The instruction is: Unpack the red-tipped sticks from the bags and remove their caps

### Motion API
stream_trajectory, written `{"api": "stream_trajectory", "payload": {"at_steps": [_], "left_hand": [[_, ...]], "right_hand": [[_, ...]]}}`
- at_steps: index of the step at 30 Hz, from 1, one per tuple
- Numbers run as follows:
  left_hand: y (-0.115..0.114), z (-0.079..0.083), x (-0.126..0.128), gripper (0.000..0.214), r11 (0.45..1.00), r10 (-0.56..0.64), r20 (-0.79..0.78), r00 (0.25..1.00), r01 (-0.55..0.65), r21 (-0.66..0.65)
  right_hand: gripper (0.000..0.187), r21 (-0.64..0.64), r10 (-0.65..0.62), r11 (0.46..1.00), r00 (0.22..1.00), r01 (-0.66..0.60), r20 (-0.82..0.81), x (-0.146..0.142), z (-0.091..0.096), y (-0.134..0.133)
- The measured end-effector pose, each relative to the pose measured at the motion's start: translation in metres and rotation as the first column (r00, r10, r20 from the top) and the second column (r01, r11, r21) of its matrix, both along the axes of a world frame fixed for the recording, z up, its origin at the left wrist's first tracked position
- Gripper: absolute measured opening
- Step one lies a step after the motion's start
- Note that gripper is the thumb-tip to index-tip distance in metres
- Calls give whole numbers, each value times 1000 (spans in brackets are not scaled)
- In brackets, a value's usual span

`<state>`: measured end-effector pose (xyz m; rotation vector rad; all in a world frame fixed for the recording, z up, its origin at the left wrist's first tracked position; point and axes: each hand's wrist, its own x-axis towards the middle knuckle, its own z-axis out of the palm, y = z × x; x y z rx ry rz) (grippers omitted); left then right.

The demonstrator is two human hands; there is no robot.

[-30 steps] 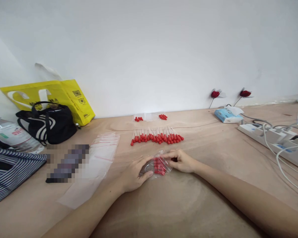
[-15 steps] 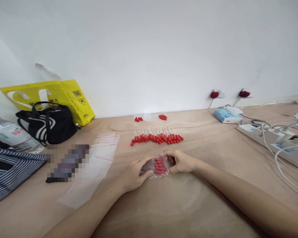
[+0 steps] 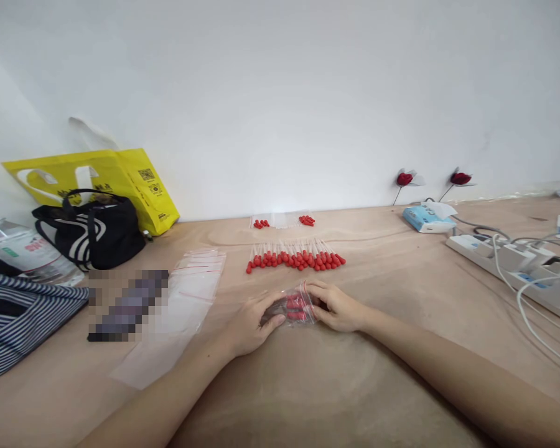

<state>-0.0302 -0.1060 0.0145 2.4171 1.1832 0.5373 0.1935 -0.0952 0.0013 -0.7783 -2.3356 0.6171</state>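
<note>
Between my hands, just above the table, is a small clear zip bag with several red-tipped sticks inside. My left hand grips its left end, thumb in front and fingers behind. At the right end, by the red zip line, my right hand has its fingers closed on the bag. Beyond the hands lies a row of red-tipped sticks, tips toward me. Farther back, by the wall, a flat clear bag has red-tipped pieces at both ends.
Flat clear zip bags lie left of my hands, beside a blurred dark object. A black bag, a yellow bag and a striped pouch stand at left. A tissue pack and a power strip with cables sit at right.
My right hand's fingers have shifted along the bag's zip end, and the red tips inside show differently. The left hand stays nearly in place.
</note>
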Motion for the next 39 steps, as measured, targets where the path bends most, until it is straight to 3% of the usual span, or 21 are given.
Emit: {"api": "stream_trajectory", "payload": {"at_steps": [5, 10, 16, 24, 30, 35, 39], "left_hand": [[0, -1, 1, 34, 1000, 21, -10, 1000, -21, 15], [1, -2, 1, 33, 1000, 28, -23, 999, -28, 15], [2, -2, 1, 32, 1000, 21, -7, 1000, -21, 16], [4, -7, 0, 33, 1000, 16, 27, 1000, -16, 13], [3, -5, 0, 32, 1000, 2, 20, 1000, -2, 3], [3, -4, 0, 31, 1000, 14, 16, 1000, -14, 10], [4, -6, 0, 32, 999, 31, 28, 999, -32, 11]], "right_hand": [[24, 21, -70, 997, 998, 69, 6, -3, -4, 2], [34, -15, 8, 1000, 1000, -9, -28, 2, -2, 4], [33, -29, 74, 997, 996, -76, -49, 1, 2, 6], [13, -147, -132, 982, 985, 116, -107, -9, -3, 2], [18, -314, -215, 935, 969, 168, -123, 3, -5, 10], [28, -387, -137, 919, 980, 72, -143, 8, -5, 11], [36, -523, -48, 850, 980, -61, -192, 2, -6, 9]]}}
